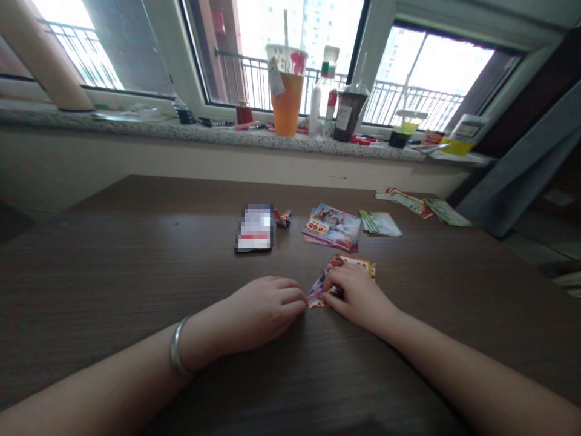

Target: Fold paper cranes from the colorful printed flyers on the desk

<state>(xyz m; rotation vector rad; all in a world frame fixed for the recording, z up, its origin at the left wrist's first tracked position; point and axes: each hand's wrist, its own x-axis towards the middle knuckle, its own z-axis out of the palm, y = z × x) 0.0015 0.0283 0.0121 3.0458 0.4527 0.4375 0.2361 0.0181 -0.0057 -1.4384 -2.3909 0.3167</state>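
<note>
The 1 camera, worn on the head, faces forward and down from the near side of the worktop [136, 272], close above the left hand [265, 306] and right hand [358, 295]; its view reaches past the worktop's far edge to the windowsill [222, 135] and the windows [315, 24].

Brown table [136, 272] with phone [255, 229], colourful leaflets [319, 286]

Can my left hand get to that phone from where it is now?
Probably yes. The phone lies farther back on the table, beyond the left hand, and nothing stands between them. Its fingertips are by a leaflet's near corner, so it may have to leave that.
</note>
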